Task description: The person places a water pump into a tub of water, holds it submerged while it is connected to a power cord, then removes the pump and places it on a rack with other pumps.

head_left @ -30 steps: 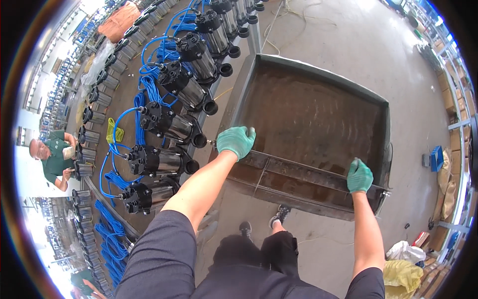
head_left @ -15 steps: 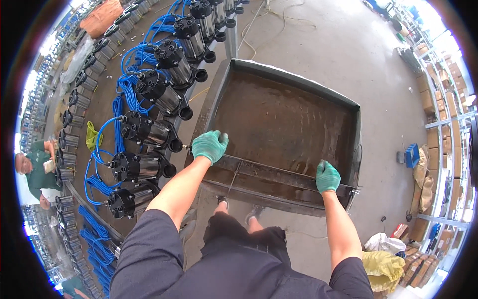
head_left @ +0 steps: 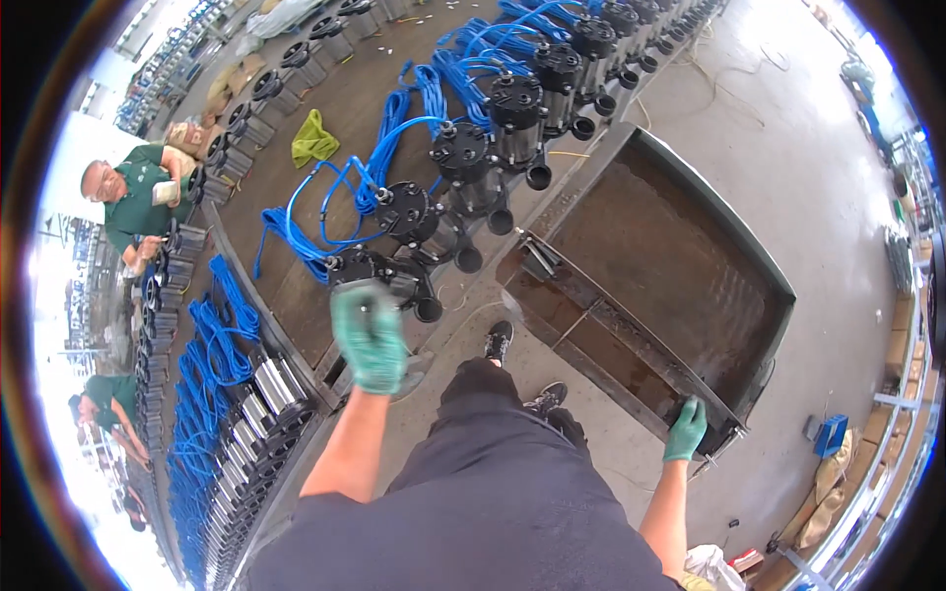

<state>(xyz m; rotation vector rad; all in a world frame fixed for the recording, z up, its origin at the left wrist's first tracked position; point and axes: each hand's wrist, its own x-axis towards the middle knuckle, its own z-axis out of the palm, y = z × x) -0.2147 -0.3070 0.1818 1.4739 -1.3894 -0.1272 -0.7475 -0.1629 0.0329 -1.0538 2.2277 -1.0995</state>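
My left hand (head_left: 370,337), in a green glove, is smeared by motion. It is over the near edge of the closest submersible pump (head_left: 353,264), a black-topped steel cylinder with a side outlet. Whether it touches the pump cannot be made out. My right hand (head_left: 687,429), gloved in green too, is closed around the right end of a dark metal bar (head_left: 641,340) that spans a rectangular water tank (head_left: 744,197). Shallow brownish water lies in the tank. A short metal piece (head_left: 540,258) sits at the bar's left end.
Several pumps with blue cable coils (head_left: 394,138) line the bench edge on the left. More steel cylinders (head_left: 281,384) stand lower left. A yellow-green cloth (head_left: 313,138) lies on the bench. Two people in green shirts are at far left. A blue bin (head_left: 831,435) sits right.
My left hand has left the bar's left end and moved left to the nearest pump. My view has turned left. My right hand stays at the bar's right end.
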